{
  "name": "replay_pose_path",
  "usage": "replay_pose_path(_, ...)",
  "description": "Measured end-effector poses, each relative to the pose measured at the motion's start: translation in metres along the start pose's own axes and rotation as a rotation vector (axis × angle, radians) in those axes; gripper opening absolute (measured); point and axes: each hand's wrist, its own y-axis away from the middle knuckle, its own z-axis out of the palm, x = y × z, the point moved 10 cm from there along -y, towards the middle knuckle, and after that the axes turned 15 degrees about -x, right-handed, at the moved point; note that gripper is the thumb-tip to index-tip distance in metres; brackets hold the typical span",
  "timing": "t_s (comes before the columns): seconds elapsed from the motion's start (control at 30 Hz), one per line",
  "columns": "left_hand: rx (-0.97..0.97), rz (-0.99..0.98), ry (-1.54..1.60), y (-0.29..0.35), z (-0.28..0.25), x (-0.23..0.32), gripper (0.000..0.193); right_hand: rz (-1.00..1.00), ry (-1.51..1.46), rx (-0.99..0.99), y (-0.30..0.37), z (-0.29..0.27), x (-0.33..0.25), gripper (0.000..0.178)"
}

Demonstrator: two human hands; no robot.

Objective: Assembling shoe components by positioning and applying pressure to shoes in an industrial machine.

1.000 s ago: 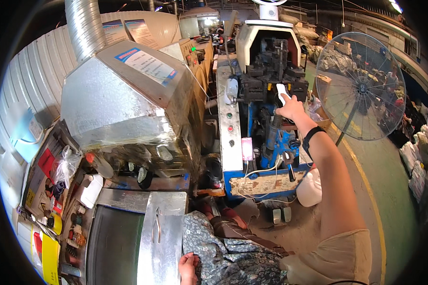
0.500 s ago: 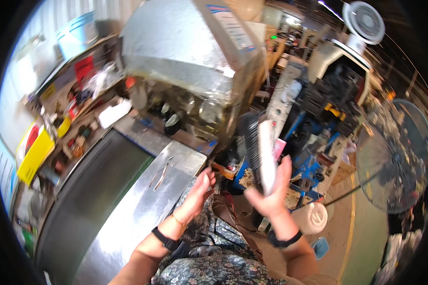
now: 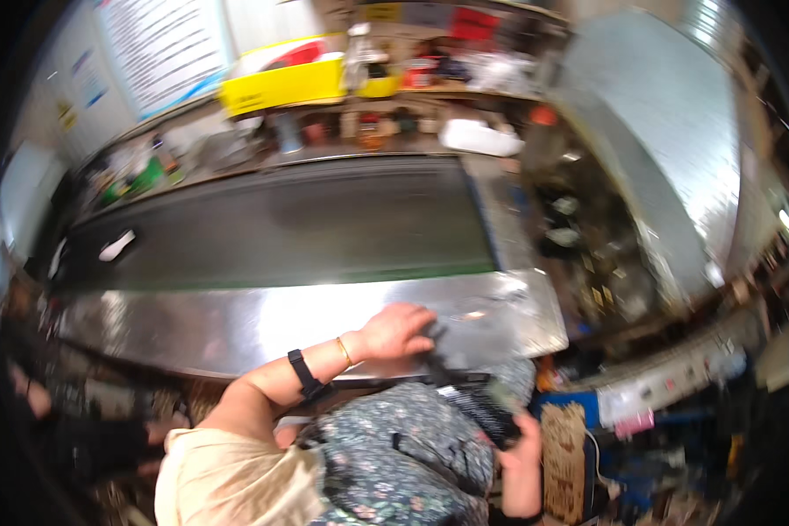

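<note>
1 elongated black piece with a ribbed face [image 3: 485, 414]: tilted in front of the dark floral apron [image 3: 403, 456], its lower right end in the right hand [image 3: 523, 445]
Right grip: narrow, fingers and thumb closed on the black piece
Left hand [image 3: 397, 331]: over the shiny silver metal ledge [image 3: 193, 324], fingers bent; blur hides whether it holds or touches anything
Left wrist: 1 black band [image 3: 305, 373] and, nearer the hand, 1 thin gold-coloured bracelet [image 3: 344, 351]
Belt: wide, dark and flat [image 3: 298, 223], just beyond the ledge, with 1 small white-topped piece [image 3: 117, 246] near its left end
Shelf side: 1 bright yellow box [image 3: 285, 86] behind the belt; 1 white plastic container [image 3: 480, 138] near its right far corner
Hood: large, grey sheet metal [image 3: 666, 105], right of the belt
</note>
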Motion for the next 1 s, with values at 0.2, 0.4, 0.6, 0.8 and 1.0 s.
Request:
replay_pose_path(0.2,0.455,-0.814,-0.001,0.216,-0.010,-0.169,0.053,-0.481,0.412,0.404,-0.082,-0.110,-0.155,0.054)
replay_pose_path(0.4,0.305,-0.830,-0.208,0.280,0.003,-0.175,0.069,-0.336,0.998,0.530,-0.248,-0.122,-0.192,0.072)
replay_pose_path(0.6,0.327,-0.847,-0.126,0.281,0.000,-0.190,0.071,0.004,0.899,-0.166,-0.206,-0.010,-0.039,0.041)
replay_pose_path(0.8,0.379,-0.822,-0.159,0.284,-0.018,-0.214,0.074,0.259,0.803,-0.294,-0.052,0.036,0.043,0.038)
replay_pose_path(1.0,0.434,-0.954,-0.186,0.296,-0.041,-0.241,0.077,0.154,0.818,-0.008,0.010,-0.022,0.010,0.038)
